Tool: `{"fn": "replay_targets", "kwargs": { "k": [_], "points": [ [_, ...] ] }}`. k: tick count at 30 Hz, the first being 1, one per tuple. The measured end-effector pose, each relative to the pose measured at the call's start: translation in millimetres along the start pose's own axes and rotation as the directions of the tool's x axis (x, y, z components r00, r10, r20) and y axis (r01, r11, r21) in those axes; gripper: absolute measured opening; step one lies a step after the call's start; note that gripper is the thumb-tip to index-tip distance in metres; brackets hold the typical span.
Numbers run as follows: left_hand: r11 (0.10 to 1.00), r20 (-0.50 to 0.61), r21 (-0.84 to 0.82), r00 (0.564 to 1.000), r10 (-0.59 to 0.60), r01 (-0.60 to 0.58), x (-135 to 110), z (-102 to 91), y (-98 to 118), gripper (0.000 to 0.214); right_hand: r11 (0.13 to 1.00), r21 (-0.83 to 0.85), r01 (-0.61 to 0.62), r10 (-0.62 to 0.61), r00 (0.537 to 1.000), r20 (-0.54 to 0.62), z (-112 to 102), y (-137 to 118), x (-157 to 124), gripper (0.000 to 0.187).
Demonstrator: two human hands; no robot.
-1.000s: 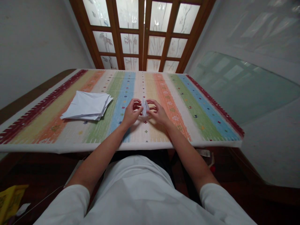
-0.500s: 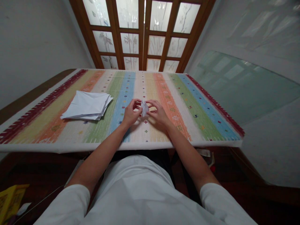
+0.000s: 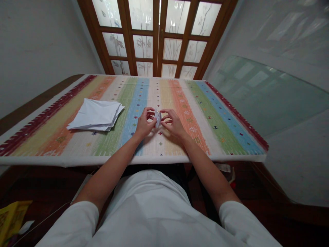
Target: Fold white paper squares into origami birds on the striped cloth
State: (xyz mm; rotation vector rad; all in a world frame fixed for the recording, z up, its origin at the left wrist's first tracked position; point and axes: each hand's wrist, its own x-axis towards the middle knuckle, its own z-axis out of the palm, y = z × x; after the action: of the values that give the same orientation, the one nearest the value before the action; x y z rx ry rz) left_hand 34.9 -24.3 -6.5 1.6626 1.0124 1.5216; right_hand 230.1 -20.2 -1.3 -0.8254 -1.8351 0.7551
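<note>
Between my hands, just above the striped tablecloth [image 3: 164, 147], is a small folded piece of white paper [image 3: 158, 118]. My left hand [image 3: 145, 122] pinches its left side with thumb and fingertips. On the opposite side my right hand [image 3: 173, 123] has curled fingers and a thumb closed on the paper's edge. Fingertips partly cover the paper, so its exact folds cannot be made out. A loose stack of white paper sheets [image 3: 96, 113] lies to the left of my left hand, with uneven, overlapping edges.
Wooden doors with patterned glass panes [image 3: 156, 37] stand beyond the table's far edge. A pale glass panel [image 3: 269, 96] leans by the right wall. On the floor at lower left is a yellow container [image 3: 14, 219] near a thin cable.
The folded paper has turned slightly and looks more open and curved between my fingers. Both hands keep nearly the same place and grip. The stack has not moved.
</note>
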Motion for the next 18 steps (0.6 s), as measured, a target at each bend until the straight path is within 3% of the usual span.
{"fn": "replay_targets", "kwargs": {
  "k": [3, 6, 12, 14, 18],
  "points": [
    [1.000, 0.008, 0.023, 1.000, 0.009, -0.009, -0.1, 0.7, 0.4, 0.040, 1.000, -0.002, 0.002, -0.002, 0.999, -0.050, -0.8, -4.5, 0.2, 0.036],
    [1.000, -0.013, 0.025, 1.000, 0.015, -0.015, 0.6, 0.4, -0.5, 0.042, 1.000, -0.008, -0.003, 0.002, 0.998, -0.061, -3.2, -8.9, -0.3, 0.045],
    [0.999, -0.111, -0.004, 0.993, 0.039, -0.039, 2.3, -2.5, -1.9, 0.046, 0.972, 0.190, -0.141, 0.116, 0.984, 0.135, 0.8, -9.3, -2.7, 0.074],
    [0.999, -0.113, -0.013, 0.993, 0.042, -0.044, 1.9, -3.5, -0.4, 0.045, 0.937, 0.271, -0.221, 0.184, 0.970, 0.157, 4.4, -7.0, -2.3, 0.069],
    [0.999, -0.047, -0.041, 0.999, 0.019, -0.021, 0.4, -4.2, 3.3, 0.043, 0.946, 0.247, -0.212, 0.213, 0.977, 0.020, 5.7, -4.5, 0.8, 0.052]
  ]
}}
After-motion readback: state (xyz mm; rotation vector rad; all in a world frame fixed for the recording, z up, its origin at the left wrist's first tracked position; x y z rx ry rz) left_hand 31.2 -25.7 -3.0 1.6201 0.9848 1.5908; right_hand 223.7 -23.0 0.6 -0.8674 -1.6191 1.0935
